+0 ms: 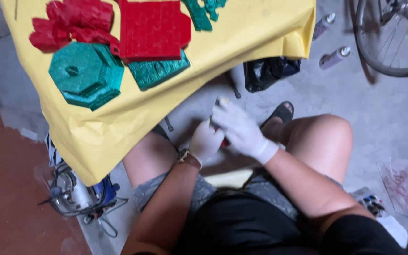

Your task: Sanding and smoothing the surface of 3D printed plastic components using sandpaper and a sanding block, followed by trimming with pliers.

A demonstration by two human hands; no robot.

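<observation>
Both gloved hands — left hand point(205, 140), right hand point(238, 128) — close around a small red-tipped object point(224, 141); mostly hidden, it could slip between the knees.

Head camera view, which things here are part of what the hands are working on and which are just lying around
In hand:
left hand and right hand, both gloved, closed together on a small red object, mostly hidden.

Lying about:
green octagonal piece, red square piece and crumpled red pieces on the yellow sheet; two spray cans; bicycle wheel; black bag.
</observation>
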